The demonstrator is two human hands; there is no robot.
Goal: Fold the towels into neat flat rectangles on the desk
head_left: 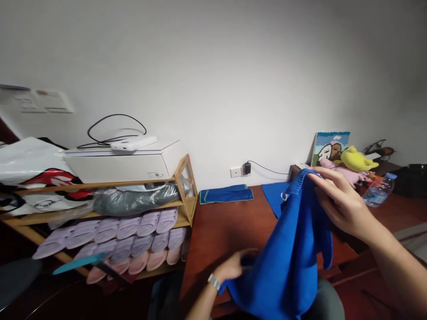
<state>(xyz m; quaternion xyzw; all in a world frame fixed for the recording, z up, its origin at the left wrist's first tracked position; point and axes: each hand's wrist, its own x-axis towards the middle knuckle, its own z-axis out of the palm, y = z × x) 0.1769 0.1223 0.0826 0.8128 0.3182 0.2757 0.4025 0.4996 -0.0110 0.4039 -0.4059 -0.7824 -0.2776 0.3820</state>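
Observation:
A blue cloth [287, 258] hangs in loose folds over the front of the table, with stitching along its top edge and a small white tag. My right hand [343, 204] pinches it by that upper edge, holding it up above the table. Low at the cloth's left side is my left hand [235, 264], with a watch on the wrist. Its fingers are blurred and partly behind the cloth, so their grip does not show. A folded blue cloth with green edging [227, 194] lies at the back of the table, and another blue cloth [271, 195] lies flat to its right.
The reddish-brown table [216, 235] meets the wall, near a plugged-in charger [247, 168]. At right are plush toys [356, 160], a picture board [333, 144] and a plastic bottle [378, 193]. A wooden rack [185, 191] at left holds slippers and a white box [123, 166].

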